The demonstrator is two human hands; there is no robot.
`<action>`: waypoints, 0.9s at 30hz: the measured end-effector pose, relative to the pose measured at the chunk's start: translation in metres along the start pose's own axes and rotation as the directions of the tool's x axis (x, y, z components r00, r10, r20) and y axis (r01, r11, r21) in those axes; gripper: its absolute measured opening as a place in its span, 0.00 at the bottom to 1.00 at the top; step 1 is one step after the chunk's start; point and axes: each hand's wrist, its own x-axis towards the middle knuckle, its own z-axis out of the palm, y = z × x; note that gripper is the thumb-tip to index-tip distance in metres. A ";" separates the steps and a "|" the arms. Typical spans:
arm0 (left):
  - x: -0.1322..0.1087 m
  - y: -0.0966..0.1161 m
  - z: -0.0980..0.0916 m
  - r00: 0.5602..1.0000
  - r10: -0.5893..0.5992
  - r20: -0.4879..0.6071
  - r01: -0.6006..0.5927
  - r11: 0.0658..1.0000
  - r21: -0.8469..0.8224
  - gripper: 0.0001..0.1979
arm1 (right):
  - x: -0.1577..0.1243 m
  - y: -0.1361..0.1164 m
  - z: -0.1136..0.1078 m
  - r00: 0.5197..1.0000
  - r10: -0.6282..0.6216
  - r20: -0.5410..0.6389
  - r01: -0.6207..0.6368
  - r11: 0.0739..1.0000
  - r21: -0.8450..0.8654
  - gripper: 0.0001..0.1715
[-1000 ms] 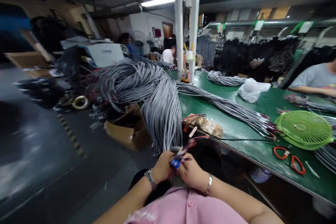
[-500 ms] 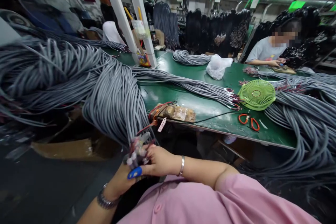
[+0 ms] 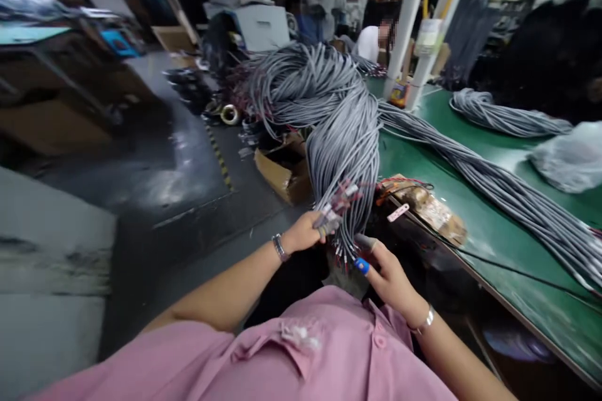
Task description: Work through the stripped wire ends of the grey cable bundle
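A thick hank of grey cables (image 3: 345, 144) hangs off the table's left end towards my lap. My left hand (image 3: 305, 232) is closed round a bunch of cable ends (image 3: 341, 203) with red wires and pale tips, slightly blurred. Below it hang more loose cable ends (image 3: 345, 255) with thin stripped wires. Just right of these is my right hand (image 3: 388, 272), thumb and forefinger apart, with nothing visible between them. Blue tape wraps its thumb and a greyish cover sits on a fingertip.
On the green table (image 3: 508, 225) lie a long grey cable bundle (image 3: 470, 150), a taped brown block (image 3: 433, 210) with wires, and a plastic bag (image 3: 571, 156). A cardboard box (image 3: 285, 169) stands on the floor to the left. Another person (image 3: 371, 41) is behind the white posts.
My view has swung left. My hands, together at the connectors before, are now apart: the left stays on a bunch of ends, the right has moved off to the right and opened.
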 end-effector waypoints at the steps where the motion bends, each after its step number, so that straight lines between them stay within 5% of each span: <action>1: 0.002 -0.001 -0.009 0.999 -0.018 -0.028 0.018 1.000 -0.024 0.18 | 0.002 -0.001 -0.003 0.999 0.002 0.054 -0.001 1.000 -0.023 0.22; 4: 0.006 0.001 -0.013 0.994 -0.054 -0.094 0.037 0.983 -0.177 0.21 | 0.009 -0.003 -0.003 0.998 0.031 0.057 -0.031 1.000 -0.008 0.21; 8: 0.010 0.014 0.030 0.993 -0.085 0.086 0.115 0.883 -0.455 0.24 | 0.019 -0.001 0.007 0.990 0.045 -0.135 -0.029 0.993 0.118 0.24; 12: 0.013 0.019 0.059 0.972 -0.059 0.229 0.170 0.849 -0.501 0.19 | 0.023 -0.004 0.004 0.972 0.027 -0.233 -0.007 0.996 0.087 0.21; 18: 0.021 0.008 0.062 0.949 -0.115 0.293 0.267 0.785 -0.558 0.14 | 0.029 -0.015 -0.005 0.967 0.066 -0.247 -0.069 0.998 -0.003 0.17; 27: 0.021 0.001 0.070 0.973 -0.042 0.227 0.168 0.806 -0.568 0.14 | 0.044 0.000 0.010 0.931 0.155 -0.329 -0.136 0.987 0.082 0.17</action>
